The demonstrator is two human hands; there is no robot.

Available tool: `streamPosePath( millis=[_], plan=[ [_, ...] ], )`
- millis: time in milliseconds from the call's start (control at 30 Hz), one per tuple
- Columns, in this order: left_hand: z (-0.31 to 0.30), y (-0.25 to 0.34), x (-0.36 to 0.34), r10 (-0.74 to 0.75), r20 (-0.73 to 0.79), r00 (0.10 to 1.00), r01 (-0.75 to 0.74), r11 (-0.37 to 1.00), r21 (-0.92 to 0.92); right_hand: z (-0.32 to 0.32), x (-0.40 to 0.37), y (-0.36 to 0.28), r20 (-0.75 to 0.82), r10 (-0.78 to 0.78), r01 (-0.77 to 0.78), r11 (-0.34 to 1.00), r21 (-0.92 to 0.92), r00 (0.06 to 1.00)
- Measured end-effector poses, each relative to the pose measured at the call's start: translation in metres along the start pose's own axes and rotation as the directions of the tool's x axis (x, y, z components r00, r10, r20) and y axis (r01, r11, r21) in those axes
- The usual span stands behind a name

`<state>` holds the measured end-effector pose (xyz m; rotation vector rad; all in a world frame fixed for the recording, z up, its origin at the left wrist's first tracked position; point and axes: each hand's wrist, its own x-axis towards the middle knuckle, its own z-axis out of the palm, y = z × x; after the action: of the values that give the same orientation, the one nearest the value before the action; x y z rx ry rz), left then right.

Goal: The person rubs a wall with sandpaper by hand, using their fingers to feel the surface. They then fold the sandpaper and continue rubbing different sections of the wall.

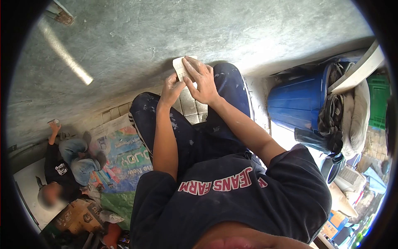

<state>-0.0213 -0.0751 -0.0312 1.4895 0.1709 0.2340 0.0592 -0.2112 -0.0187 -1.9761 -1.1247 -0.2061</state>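
Note:
A pale, folded sheet [179, 67] with faint print on its face, perhaps sandpaper, is between my two hands near the grey wall [137, 45]. My left hand [171, 90] pinches its lower edge with the fingers closed. Over its right part lies my right hand [202, 81], with the fingers bent against it and the thumb pointing toward the sheet. Whitish dust coats both hands. Below them are my bent knees in dark trousers with pale spots.
A blue barrel [296, 101] holding cloths stands at the right, by a green crate [378, 101]. At the lower left a co-worker [62, 170] sits by the wall near a printed sheet [124, 153] and a cardboard box [78, 216].

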Motion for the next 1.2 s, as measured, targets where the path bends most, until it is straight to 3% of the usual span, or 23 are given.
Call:
streamPosePath(
  millis=[233, 367, 433, 700, 733, 767, 833, 900, 967, 1033, 1067, 1167, 1200],
  plan=[
    [0.013, -0.003, -0.002, 0.026, -0.019, 0.999, -0.023, 0.986, 0.167, 0.003, 0.0, 0.008, -0.033, 0.073, -0.07, 0.993, 0.1, 0.997],
    [0.017, -0.005, -0.002, 0.025, -0.027, 0.999, -0.013, 0.922, 0.388, 0.007, -0.001, 0.015, -0.079, 0.126, -0.109, 0.976, 0.191, 0.989],
    [0.018, -0.01, -0.002, -0.026, -0.033, 0.999, 0.039, 0.854, 0.518, 0.008, -0.002, 0.016, -0.082, 0.103, -0.09, 0.985, 0.147, 0.991],
    [0.023, -0.011, 0.002, 0.027, -0.096, 0.995, 0.022, 0.881, 0.473, 0.022, -0.007, 0.008, -0.168, 0.16, -0.129, 0.975, 0.181, 0.973],
    [0.026, -0.014, 0.002, 0.115, -0.127, 0.985, -0.047, 0.893, 0.448, 0.017, -0.005, 0.002, -0.216, 0.168, -0.119, 0.967, 0.224, 0.962],
    [0.027, -0.014, 0.001, 0.103, -0.125, 0.987, -0.037, 0.894, 0.446, 0.014, -0.003, -0.001, -0.265, 0.177, -0.104, 0.958, 0.266, 0.948],
    [0.03, -0.005, 0.006, 0.282, -0.055, 0.958, -0.21, 0.819, 0.533, 0.014, -0.003, -0.003, -0.323, 0.157, -0.051, 0.948, 0.313, 0.933],
    [0.034, -0.003, 0.009, 0.344, -0.068, 0.937, -0.263, 0.819, 0.51, 0.013, -0.005, -0.009, -0.397, 0.259, -0.1, 0.92, 0.378, 0.881],
    [0.038, 0.005, 0.009, 0.506, 0.028, 0.862, -0.39, 0.627, 0.675, 0.021, -0.01, 0.003, -0.357, 0.291, -0.132, 0.903, 0.409, 0.887],
    [0.043, 0.008, 0.011, 0.492, 0.011, 0.871, -0.382, 0.662, 0.645, 0.029, -0.009, 0.013, -0.34, 0.584, -0.102, 0.594, 0.798, 0.737],
    [0.045, 0.008, 0.012, 0.473, 0.017, 0.881, -0.374, 0.675, 0.636, 0.028, -0.012, 0.02, -0.273, 0.613, -0.187, 0.578, 0.794, 0.741],
    [0.05, 0.007, 0.01, 0.374, 0.024, 0.927, -0.313, 0.739, 0.597, 0.016, -0.009, 0.015, -0.212, 0.651, -0.175, 0.476, 0.862, 0.729],
    [0.051, 0.004, 0.012, 0.403, 0.053, 0.914, -0.339, 0.684, 0.646, 0.018, -0.011, 0.016, -0.202, 0.668, -0.187, 0.463, 0.866, 0.717]
  ],
)
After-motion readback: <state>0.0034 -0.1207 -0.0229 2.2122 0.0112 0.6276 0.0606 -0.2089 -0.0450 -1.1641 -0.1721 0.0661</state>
